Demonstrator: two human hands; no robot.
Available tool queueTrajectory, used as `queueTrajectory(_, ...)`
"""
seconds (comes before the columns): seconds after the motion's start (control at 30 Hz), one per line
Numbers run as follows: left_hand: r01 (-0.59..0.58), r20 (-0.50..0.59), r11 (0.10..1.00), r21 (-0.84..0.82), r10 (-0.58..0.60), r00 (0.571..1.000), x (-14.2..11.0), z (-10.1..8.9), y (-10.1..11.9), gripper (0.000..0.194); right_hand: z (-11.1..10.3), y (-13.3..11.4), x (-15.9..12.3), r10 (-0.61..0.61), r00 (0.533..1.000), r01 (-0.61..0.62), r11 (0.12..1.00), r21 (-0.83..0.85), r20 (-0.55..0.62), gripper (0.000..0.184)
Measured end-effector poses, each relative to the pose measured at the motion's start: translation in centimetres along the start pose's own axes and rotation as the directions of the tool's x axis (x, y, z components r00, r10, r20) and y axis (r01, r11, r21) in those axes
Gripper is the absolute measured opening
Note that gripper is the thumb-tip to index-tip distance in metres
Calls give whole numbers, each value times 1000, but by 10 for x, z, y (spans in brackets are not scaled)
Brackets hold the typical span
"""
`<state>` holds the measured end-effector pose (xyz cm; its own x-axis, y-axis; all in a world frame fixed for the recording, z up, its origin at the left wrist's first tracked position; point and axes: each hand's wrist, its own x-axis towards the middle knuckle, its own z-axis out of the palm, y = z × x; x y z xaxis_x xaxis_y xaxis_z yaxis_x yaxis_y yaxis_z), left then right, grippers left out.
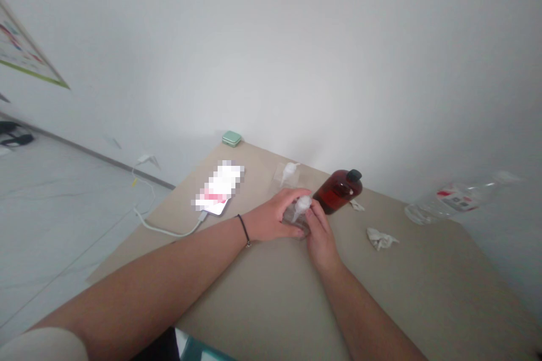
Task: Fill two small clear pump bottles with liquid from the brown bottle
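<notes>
Left hand (270,217) and right hand (322,238) clamp their grip around the clear pump bottle (300,211) over the worktop (262,293), beside the amber bottle (337,192), apparently steadying it, so the next move likely calls for level handling.

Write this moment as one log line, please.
left hand: grips pump bottle | right hand: touches same bottle | near right hand: amber bottle | phone: cable attached

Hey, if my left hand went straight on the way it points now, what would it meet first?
Your left hand would first meet the pump bottle in its own grasp; just past that, probably your right hand, though depth is hard to judge.
</notes>
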<state>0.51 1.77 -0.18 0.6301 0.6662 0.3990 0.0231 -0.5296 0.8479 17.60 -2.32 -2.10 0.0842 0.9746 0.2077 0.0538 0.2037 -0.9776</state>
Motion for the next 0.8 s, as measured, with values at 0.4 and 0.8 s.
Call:
queueTrajectory(0.4, -9, 2, 1000, 8, 9, 1000, 0, 0, -2, 83, 2, -3, -1, -5, 1000, 5, 1000, 8, -19, 30)
queueTrajectory(0.8, 3, 0, 1000, 18, -3, 1000, -1, 0, 0, 82, 3, -4, -1, 7, 1000, -7, 1000, -3, -6, 32)
